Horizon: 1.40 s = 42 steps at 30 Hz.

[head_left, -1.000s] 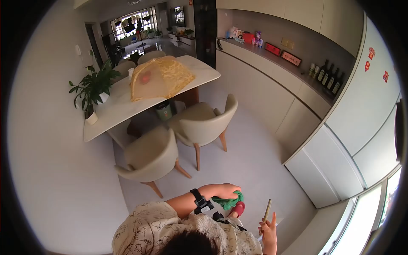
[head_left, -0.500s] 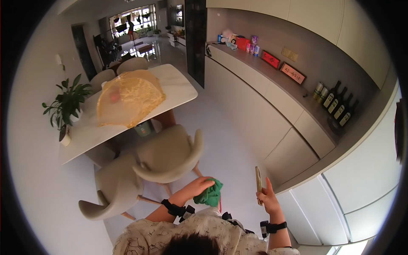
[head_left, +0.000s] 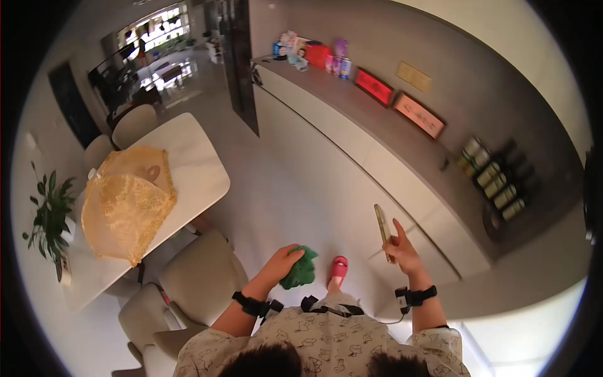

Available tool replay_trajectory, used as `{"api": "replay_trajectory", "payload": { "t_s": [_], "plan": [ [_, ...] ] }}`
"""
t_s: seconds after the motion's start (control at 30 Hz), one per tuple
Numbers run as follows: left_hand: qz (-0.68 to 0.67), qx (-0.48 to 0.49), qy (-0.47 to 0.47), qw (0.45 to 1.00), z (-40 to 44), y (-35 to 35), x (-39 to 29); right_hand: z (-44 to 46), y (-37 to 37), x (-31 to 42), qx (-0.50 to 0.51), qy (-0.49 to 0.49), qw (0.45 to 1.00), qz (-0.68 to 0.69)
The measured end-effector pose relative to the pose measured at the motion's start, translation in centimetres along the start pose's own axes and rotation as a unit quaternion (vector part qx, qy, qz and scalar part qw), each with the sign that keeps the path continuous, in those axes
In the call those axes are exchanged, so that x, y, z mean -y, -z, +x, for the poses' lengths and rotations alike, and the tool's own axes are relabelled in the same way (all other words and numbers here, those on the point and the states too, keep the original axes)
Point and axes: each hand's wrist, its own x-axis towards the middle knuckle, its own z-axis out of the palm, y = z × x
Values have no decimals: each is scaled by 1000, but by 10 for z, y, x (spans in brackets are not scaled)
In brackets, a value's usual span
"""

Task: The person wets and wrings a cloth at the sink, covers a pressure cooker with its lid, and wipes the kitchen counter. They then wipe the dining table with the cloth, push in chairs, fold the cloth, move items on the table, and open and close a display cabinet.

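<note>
Head view: we see left hand (head_left: 286, 261) with fingers closed round green cloth (head_left: 299, 269), right of the table (head_left: 201, 160). We see right hand (head_left: 403, 249) gripping phone (head_left: 382, 225), farther right of the table, index finger pointing out. Yellow food cover (head_left: 129, 204) sits on the table; plant (head_left: 51, 217) at its far left.
</note>
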Motion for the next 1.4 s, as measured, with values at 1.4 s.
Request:
{"api": "replay_trajectory", "payload": {
  "t_s": [1.4],
  "plan": [
    [-297,-454,-13,840,181,364,-33,707,-84,132,-161,289,856,-397]
  ]
}}
